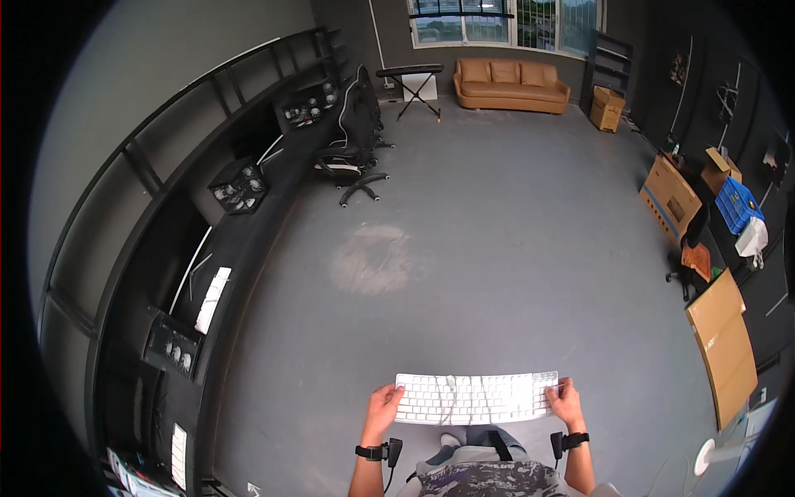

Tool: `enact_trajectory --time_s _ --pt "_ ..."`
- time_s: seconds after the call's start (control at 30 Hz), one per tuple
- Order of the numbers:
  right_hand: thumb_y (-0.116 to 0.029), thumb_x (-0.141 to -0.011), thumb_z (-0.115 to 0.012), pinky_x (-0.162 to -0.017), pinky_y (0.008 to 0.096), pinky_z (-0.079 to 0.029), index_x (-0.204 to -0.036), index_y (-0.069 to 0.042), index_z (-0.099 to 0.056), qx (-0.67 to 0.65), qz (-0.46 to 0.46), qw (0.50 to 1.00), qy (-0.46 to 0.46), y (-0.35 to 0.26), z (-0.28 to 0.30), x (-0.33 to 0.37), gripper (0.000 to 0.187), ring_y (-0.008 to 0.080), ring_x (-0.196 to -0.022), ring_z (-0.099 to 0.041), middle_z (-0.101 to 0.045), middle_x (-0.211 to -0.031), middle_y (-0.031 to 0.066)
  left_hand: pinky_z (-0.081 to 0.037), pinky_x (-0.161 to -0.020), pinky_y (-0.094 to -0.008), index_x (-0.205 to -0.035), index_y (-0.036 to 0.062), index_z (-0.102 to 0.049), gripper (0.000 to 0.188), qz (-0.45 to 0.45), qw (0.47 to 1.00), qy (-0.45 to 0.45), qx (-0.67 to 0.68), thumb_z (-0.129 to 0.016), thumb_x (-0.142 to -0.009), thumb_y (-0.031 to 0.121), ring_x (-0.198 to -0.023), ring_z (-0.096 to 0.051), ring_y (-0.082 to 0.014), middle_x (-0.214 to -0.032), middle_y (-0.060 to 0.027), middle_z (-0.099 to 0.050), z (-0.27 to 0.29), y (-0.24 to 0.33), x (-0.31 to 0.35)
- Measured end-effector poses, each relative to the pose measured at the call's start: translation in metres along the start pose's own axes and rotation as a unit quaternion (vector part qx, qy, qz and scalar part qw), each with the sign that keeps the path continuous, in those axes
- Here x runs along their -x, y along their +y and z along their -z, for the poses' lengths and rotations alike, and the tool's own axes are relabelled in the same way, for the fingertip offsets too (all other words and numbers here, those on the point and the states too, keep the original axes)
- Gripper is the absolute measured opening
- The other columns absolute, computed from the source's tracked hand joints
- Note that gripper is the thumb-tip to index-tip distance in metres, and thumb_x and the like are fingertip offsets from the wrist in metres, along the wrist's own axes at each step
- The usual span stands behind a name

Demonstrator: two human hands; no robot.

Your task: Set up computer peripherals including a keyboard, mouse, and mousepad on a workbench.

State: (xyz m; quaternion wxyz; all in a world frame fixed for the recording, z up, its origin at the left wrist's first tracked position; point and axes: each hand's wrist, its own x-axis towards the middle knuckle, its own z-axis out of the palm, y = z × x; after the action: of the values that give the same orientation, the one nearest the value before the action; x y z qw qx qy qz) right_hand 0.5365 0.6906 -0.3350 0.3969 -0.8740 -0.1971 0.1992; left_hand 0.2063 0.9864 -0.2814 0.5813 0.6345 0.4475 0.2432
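A white keyboard [509, 399] stretches level between my hands, held in front of my body above the floor. Its grey cable is wound loosely around the left and middle keys. At the keyboard's left end, my left hand [383, 408] is closed on the edge, thumb on top. My right hand [566, 402] grips the opposite end the same way, with the thumb over the keys. The fingers under the board are hidden. Each wrist wears a black strap with a small black device.
Along the left runs a long black desk [248, 273] with another white keyboard [214, 300] and black computer cases [238, 186]. Beside it stands an office chair [352, 157]. A tan sofa [512, 84] sits under the windows. Cardboard [722, 344] and a blue crate [737, 205] line the right.
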Motion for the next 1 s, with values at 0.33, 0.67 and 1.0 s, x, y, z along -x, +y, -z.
enact_trajectory --time_s 0.33,0.67,1.0 --pt "-0.028 -0.084 -0.070 -0.069 0.0397 -0.054 -0.106 0.005 -0.056 0.003 0.045 0.998 -0.032 -0.045 -0.070 -0.115 0.042 0.0291 -0.076 -0.069 -0.069 -0.082 0.0184 -0.051 -0.074 -0.0262 -0.109 -0.0104 -0.065 0.037 0.051 0.997 0.058 0.016 -0.063 -0.096 0.024 -0.081 -0.064 -0.0129 -0.092 -0.0104 -0.071 0.026 0.012 -0.054" --pt "-0.026 -0.083 -0.069 -0.068 0.0473 -0.054 -0.109 0.003 -0.053 0.043 0.209 0.960 -0.182 -0.196 -0.124 -0.263 0.042 0.0423 -0.075 -0.067 -0.068 -0.079 0.0219 -0.050 -0.074 -0.0274 -0.111 -0.0079 -0.065 0.033 0.079 0.952 0.284 0.085 -0.064 -0.094 0.021 -0.081 -0.062 -0.0136 -0.093 -0.0089 -0.069 0.038 0.009 -0.101" --pt "-0.026 -0.085 -0.071 -0.058 0.0367 -0.050 -0.105 0.001 -0.054 0.049 0.247 0.933 -0.257 -0.205 -0.170 -0.339 0.038 0.0225 -0.061 -0.062 -0.063 -0.070 0.0132 -0.051 -0.074 -0.0287 -0.114 -0.0087 -0.063 0.037 0.117 0.938 0.319 0.072 -0.063 -0.094 0.022 -0.083 -0.064 -0.0148 -0.092 -0.0107 -0.070 0.045 0.043 -0.159"
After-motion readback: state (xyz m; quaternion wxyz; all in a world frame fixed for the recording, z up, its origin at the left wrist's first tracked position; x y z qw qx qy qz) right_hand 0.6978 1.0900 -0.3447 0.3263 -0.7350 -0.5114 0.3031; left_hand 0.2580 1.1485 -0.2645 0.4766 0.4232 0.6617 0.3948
